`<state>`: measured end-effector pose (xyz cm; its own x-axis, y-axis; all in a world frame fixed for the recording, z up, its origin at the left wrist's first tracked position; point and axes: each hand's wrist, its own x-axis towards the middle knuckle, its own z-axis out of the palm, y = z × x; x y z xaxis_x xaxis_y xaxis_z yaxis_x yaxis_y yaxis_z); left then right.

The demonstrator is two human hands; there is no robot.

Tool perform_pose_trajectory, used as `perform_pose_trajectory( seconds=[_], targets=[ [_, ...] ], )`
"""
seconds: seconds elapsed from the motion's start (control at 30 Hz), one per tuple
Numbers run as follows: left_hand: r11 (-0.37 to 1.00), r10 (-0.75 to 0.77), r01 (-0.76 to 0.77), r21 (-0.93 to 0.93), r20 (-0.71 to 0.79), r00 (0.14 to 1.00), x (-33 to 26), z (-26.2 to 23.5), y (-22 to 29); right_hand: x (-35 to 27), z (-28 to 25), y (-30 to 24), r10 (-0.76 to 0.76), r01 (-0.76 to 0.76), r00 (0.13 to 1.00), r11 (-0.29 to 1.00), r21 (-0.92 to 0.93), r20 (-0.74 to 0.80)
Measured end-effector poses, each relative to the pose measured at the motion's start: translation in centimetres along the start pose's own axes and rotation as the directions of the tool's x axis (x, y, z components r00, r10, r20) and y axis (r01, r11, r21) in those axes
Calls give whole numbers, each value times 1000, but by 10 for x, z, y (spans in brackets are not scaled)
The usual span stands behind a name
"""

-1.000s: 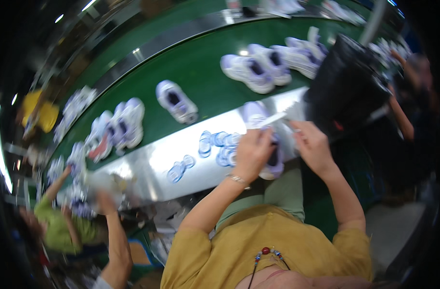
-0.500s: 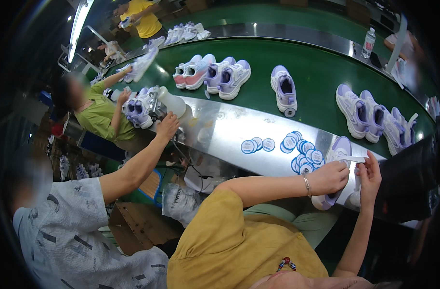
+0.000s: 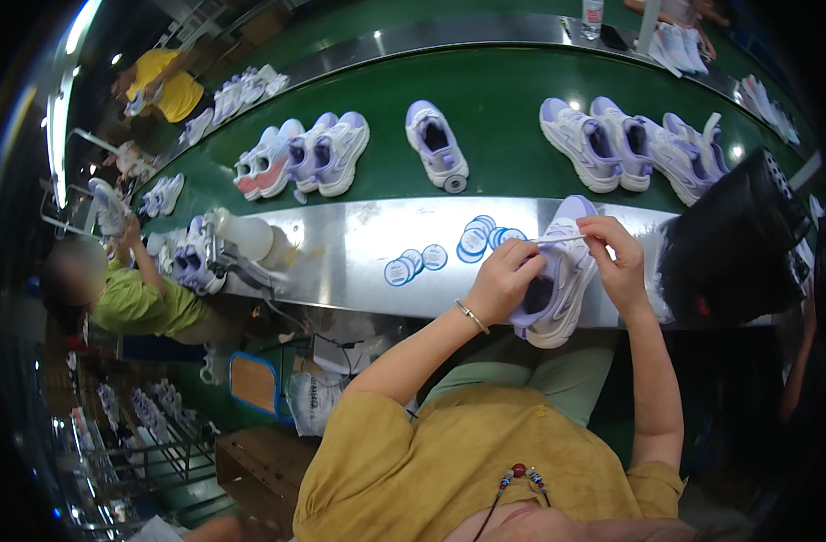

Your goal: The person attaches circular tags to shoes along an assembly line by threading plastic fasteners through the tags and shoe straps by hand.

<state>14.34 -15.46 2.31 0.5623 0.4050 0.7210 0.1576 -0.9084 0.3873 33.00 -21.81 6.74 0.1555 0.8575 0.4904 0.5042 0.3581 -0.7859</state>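
A low white-and-lilac sneaker with a thick white sole [image 3: 567, 294] is set at the near edge of the silver metal surface [image 3: 341, 262], its toe toward the far edge and its heel jutting past the near one. Above it, a narrow, flat white strip [image 3: 558, 239], perhaps a lace, is stretched between two pinches: one end is nipped by the nearly closed fingers of the left hand [image 3: 505, 282], the other by thumb and forefinger of the right hand [image 3: 619, 257]. Whether the sneaker is touched by the left hand cannot be told. The strip is judged light and limp, best gripped near its ends; the sneaker, probably light and soft-uppered, is best steadied by its stiffer sole. Rightward room is limited by a bulky black container [image 3: 729, 253]; leftward, blue-rimmed round white discs [image 3: 434, 257] lie near.
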Motion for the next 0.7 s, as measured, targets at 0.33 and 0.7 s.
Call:
perform_pose_trajectory(
  seconds=[0.33,0.7],
  targets=[
    [990,-99,101,-100,28,995,-8,0,-10,2,10,9,-39,39,999,999,6,20],
    [949,-279,273,-159,-12,960,-16,2,-16,-15,6,14,-290,287,957,936,-203,16]
  ],
)
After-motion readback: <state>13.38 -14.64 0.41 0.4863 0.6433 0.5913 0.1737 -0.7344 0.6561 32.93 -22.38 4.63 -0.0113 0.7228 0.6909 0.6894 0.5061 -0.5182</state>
